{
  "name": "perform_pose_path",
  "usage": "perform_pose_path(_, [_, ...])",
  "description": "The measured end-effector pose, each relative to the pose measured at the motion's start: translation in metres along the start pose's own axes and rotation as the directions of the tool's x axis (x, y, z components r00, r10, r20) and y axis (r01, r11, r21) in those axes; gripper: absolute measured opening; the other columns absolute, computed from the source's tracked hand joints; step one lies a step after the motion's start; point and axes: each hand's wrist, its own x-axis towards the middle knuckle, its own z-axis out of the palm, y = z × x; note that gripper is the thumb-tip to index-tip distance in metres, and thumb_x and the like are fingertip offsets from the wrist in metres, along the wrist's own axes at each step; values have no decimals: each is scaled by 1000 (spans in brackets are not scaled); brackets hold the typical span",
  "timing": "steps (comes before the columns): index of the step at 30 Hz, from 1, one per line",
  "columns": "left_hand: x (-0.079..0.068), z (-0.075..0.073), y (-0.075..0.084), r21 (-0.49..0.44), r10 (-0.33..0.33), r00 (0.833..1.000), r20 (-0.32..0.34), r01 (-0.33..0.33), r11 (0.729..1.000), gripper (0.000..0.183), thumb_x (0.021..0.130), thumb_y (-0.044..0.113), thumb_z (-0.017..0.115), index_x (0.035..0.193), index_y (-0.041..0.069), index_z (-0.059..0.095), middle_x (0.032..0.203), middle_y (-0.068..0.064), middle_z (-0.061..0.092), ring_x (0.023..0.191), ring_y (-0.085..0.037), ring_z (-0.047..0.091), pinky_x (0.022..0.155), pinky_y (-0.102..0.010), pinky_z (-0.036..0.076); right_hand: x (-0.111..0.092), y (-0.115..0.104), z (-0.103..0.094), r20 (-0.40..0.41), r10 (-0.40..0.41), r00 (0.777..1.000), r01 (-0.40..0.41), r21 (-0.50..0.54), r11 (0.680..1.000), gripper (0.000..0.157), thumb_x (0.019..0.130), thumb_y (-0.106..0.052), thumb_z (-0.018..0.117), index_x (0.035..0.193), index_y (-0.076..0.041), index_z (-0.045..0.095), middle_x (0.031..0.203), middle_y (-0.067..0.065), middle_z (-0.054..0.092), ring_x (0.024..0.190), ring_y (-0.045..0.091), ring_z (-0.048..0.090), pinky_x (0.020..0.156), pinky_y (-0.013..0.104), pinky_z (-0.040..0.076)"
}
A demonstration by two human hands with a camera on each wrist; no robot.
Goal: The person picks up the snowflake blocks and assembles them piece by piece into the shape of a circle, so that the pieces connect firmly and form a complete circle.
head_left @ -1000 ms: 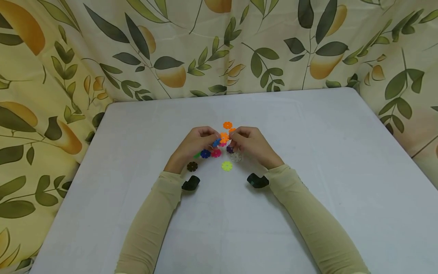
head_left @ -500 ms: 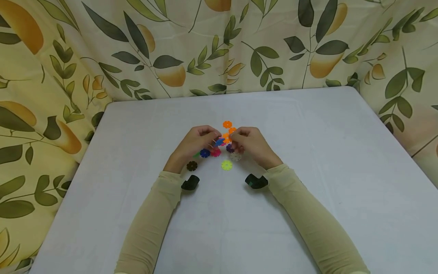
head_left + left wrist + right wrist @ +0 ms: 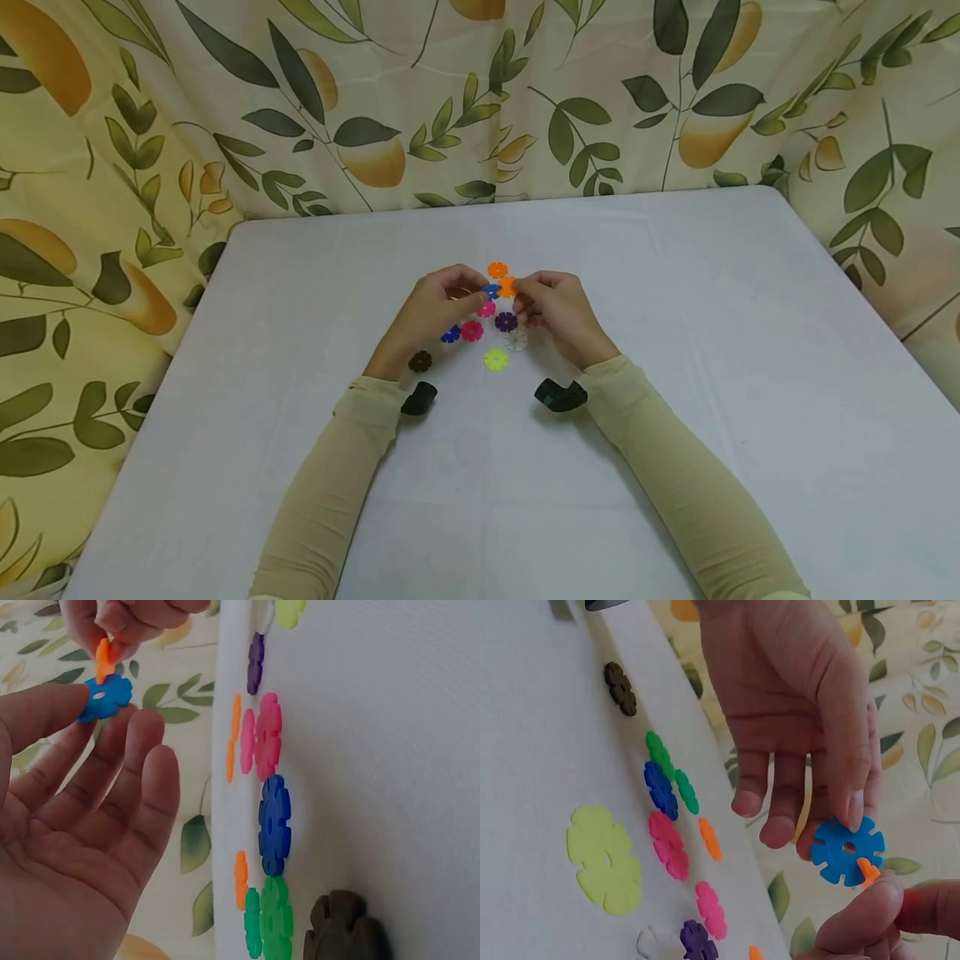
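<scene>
My left hand [image 3: 433, 310] pinches a blue flower-shaped plastic disc [image 3: 847, 851] by its edge between thumb and forefinger. Its other fingers stretch out loosely in the left wrist view. From the other side, my right hand [image 3: 562, 312] pinches an orange flower-shaped disc [image 3: 103, 661] between thumb and forefinger. The two discs meet at their rims above the table, set at an angle to each other. In the right wrist view, the orange piece overlaps a notch of the blue disc. Most of the orange disc is hidden there by the right fingertips.
Loose discs lie below the hands on the white table [image 3: 645, 500]: orange [image 3: 497, 270], pink [image 3: 472, 331], purple [image 3: 506, 322], clear [image 3: 516, 340], yellow [image 3: 496, 360], dark blue [image 3: 450, 334], brown [image 3: 421, 361] and green [image 3: 276, 919]. A patterned curtain [image 3: 450, 100] hangs behind.
Both hands have moved slightly towards the far side with their discs. The blue disc has shifted right and up to the orange one, and the purple disc is now less covered.
</scene>
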Motion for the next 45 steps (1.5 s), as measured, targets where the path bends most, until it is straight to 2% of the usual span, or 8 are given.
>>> perform_pose_path(10, [0, -1, -3, 216, 170, 984, -54, -155, 964, 12, 103, 14, 75, 111, 6, 73, 100, -3, 74, 93, -22, 65, 85, -35, 57, -1, -1, 2, 55, -28, 998, 27, 12, 1000, 20, 107, -12, 60, 106, 8, 64, 77, 6, 65, 64, 16, 60, 65, 24, 55])
perform_pose_path(17, [1, -6, -5, 298, 394, 918, -39, -365, 882, 7, 100, 4, 77, 103, 0, 71, 95, -7, 75, 83, -21, 65, 80, -34, 57, 0, 0, 1, 136, -41, 990, 45, -26, 999, 30, 107, -12, 60, 112, 17, 57, 79, 8, 64, 67, 18, 61, 68, 25, 56])
perform_pose_path(21, [1, -6, -6, 303, 431, 902, -31, -402, 864, 7, 99, 1, 77, 102, 0, 71, 93, -6, 74, 81, -19, 64, 79, -33, 57, 0, -1, 0, 146, -43, 988, 49, -34, 998, 31, 108, -13, 59, 113, 18, 57, 80, 8, 65, 68, 18, 62, 68, 25, 55])
perform_pose_path(26, [1, -5, -7, 298, 410, 912, -20, -386, 873, 7, 99, 2, 77, 102, 2, 71, 93, -5, 74, 84, -19, 65, 80, -34, 57, -1, -2, -1, 143, -43, 989, 49, -42, 998, 31, 108, -13, 58, 115, 18, 58, 81, 8, 65, 68, 18, 61, 66, 25, 53])
perform_pose_path(29, [1, -8, -7, 262, 348, 937, -8, -334, 905, 8, 103, 10, 75, 105, 3, 72, 96, -4, 74, 89, -20, 66, 83, -35, 56, 0, -2, -1, 149, -45, 988, 52, -50, 997, 31, 108, -13, 58, 115, 18, 58, 81, 8, 65, 69, 19, 61, 66, 25, 53])
perform_pose_path(35, [-3, -21, -4, -55, 114, 994, -6, -114, 992, 33, 109, 27, 65, 118, -4, 73, 105, -10, 74, 101, -34, 68, 90, -42, 59, 1, -3, -3, 214, -66, 975, 97, -137, 986, 33, 108, -15, 59, 114, 17, 61, 86, 12, 67, 75, 21, 62, 69, 28, 54])
perform_pose_path(40, [-1, -25, -4, -166, 33, 991, 130, -11, 986, 29, 109, 20, 65, 121, -4, 72, 109, -14, 71, 103, -36, 65, 91, -42, 59, 2, -4, -3, 280, -70, 958, 118, -158, 980, 30, 108, -14, 61, 112, 16, 64, 87, 15, 67, 77, 23, 61, 69, 31, 54])
perform_pose_path(45, [-1, -24, -4, -163, 9, 988, 153, 17, 986, 27, 110, 21, 63, 121, -2, 73, 111, -13, 70, 102, -29, 65, 89, -38, 60, 1, -2, 0, 289, -71, 955, 119, -153, 981, 26, 108, -13, 61, 108, 13, 67, 86, 14, 66, 76, 23, 60, 67, 29, 53])
